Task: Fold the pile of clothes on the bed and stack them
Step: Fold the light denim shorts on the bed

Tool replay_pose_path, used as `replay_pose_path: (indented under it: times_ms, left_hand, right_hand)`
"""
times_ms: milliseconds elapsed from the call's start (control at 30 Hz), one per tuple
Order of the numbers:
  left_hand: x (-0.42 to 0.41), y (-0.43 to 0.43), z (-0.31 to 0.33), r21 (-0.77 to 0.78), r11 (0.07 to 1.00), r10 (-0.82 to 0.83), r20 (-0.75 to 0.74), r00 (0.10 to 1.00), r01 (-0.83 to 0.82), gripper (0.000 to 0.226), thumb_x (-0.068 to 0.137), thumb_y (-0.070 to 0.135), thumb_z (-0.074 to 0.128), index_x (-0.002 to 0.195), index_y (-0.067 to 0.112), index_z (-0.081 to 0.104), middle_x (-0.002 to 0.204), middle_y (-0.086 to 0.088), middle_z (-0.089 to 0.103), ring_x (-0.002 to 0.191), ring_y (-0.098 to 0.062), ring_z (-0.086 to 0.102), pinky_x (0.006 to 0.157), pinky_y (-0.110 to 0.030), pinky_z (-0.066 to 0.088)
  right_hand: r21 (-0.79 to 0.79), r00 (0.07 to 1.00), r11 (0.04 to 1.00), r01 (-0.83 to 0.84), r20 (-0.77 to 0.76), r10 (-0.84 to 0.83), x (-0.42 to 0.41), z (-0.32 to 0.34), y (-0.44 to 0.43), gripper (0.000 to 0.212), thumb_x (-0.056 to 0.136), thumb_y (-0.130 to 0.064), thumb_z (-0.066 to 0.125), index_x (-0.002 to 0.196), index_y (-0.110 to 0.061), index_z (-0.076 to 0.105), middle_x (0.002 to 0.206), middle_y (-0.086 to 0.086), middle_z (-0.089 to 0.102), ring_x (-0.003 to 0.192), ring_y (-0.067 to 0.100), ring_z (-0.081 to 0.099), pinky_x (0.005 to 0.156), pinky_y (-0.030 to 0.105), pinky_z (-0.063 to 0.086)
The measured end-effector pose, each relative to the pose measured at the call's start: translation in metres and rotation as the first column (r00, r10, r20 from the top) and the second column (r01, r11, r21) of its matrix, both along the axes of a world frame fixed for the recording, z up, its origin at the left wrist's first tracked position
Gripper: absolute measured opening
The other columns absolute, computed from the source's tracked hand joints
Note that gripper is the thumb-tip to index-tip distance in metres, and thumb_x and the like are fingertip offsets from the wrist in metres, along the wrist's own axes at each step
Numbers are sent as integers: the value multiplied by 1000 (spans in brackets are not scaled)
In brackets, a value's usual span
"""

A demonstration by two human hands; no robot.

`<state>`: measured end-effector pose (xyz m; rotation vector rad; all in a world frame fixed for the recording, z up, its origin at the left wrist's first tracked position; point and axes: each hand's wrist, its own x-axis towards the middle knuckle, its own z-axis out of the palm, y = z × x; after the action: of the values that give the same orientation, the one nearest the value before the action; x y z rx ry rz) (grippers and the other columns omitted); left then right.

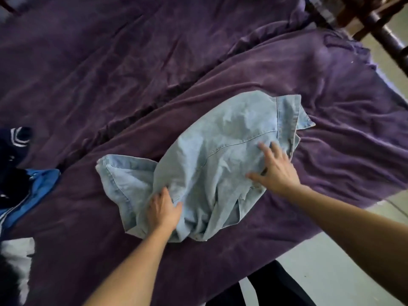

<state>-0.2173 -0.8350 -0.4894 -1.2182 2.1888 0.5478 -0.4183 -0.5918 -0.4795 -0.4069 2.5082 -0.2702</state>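
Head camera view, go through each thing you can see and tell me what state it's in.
purple bedspread: wrinkled, spread under everything.
denim shirt: crumpled, not yet folded.
left hand: grips a fold near the shirt's lower edge.
right hand: fingers spread, flat on the shirt.
blue and navy clothes: heaped, unfolded, at the picture's left edge.
white garment: bunched, partly out of view.
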Motion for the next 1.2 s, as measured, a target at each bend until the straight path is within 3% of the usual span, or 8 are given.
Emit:
replay_pose_path:
  times_ms: [67, 167, 367, 467, 633, 733, 867, 1200]
  left_hand:
    - [-4, -18, -1, -105, 992, -78, -122, 989, 65, 27, 87, 25, 62, 111, 13, 58, 110, -16, 65, 102, -37, 59, 82, -42, 49]
    - [-37, -70, 23, -184, 982, -100, -316, 943, 42, 9, 89, 17, 58, 96, 11, 59, 90, -16, 67, 87, -38, 62, 68, -40, 46]
    - [-107, -138, 71, -399, 911, -142, -551, 823, -109, 34, 87, 28, 60, 116, 11, 59, 115, -19, 55, 109, -40, 50, 88, -48, 41]
    - [-98, -88, 63, -378, 907, -398, -627, 669, 186, 41, 81, 46, 60, 104, 11, 65, 104, -15, 58, 97, -35, 55, 82, -43, 44]
    - [-31, 9, 5, -39, 762, -646, 17, 763, 646, 96, 65, 74, 59, 143, 27, 29, 156, -9, 13, 143, -31, 11, 113, -51, 16]
    - [-8, 13, -9, -109, 841, -521, 101, 848, 530, 42, 85, 35, 57, 126, 25, 53, 136, -4, 44, 126, -27, 42, 99, -43, 36]
    - [-42, -10, 15, -177, 979, -150, -279, 949, 103, 20, 83, 6, 56, 102, 12, 61, 90, -18, 67, 85, -41, 62, 65, -43, 45]
    - [-260, -106, 106, -356, 927, -130, -603, 787, -119, 31, 85, 32, 62, 111, 15, 57, 111, -12, 64, 104, -35, 57, 81, -40, 43]
  right_hand:
    - [39, 992, 998, -41, 119, 36, 18, -16, -18, 69, 78, -43, 69, 139, -35, 36, 142, 13, 39, 122, 35, 47, 93, 43, 45]
    - [-56, 997, 997, 45, 58, -42, 0, -11, -40, 21, 84, -17, 57, 100, -18, 70, 100, 16, 69, 93, 36, 63, 76, 37, 48]
    - [-382, 916, 877, 291, -153, -370, -104, 43, -56, 32, 84, -2, 50, 106, -14, 70, 106, 10, 71, 100, 30, 65, 91, 36, 49]
    - [-53, 970, 998, 47, -235, -58, -115, 41, -27, 47, 81, -4, 53, 125, -20, 59, 134, 12, 55, 119, 34, 51, 96, 43, 45]
    - [375, 856, 783, -496, 60, 514, -55, -8, 22, 96, 72, -44, 73, 149, -27, 18, 158, 7, 10, 146, 29, 10, 110, 48, 27]
    - [286, 822, 792, -540, -25, 569, -26, -29, 35, 67, 77, -36, 71, 137, -19, 46, 149, 5, 39, 141, 29, 28, 102, 44, 35]
    - [-46, 941, 949, -313, -152, 303, -60, -7, 28, 17, 83, -23, 63, 99, -20, 67, 100, 6, 71, 98, 31, 62, 79, 39, 43]
    - [-339, 970, 924, 176, -101, -222, -279, 67, -65, 32, 87, -31, 49, 107, -17, 69, 105, 17, 68, 102, 34, 62, 86, 38, 48]
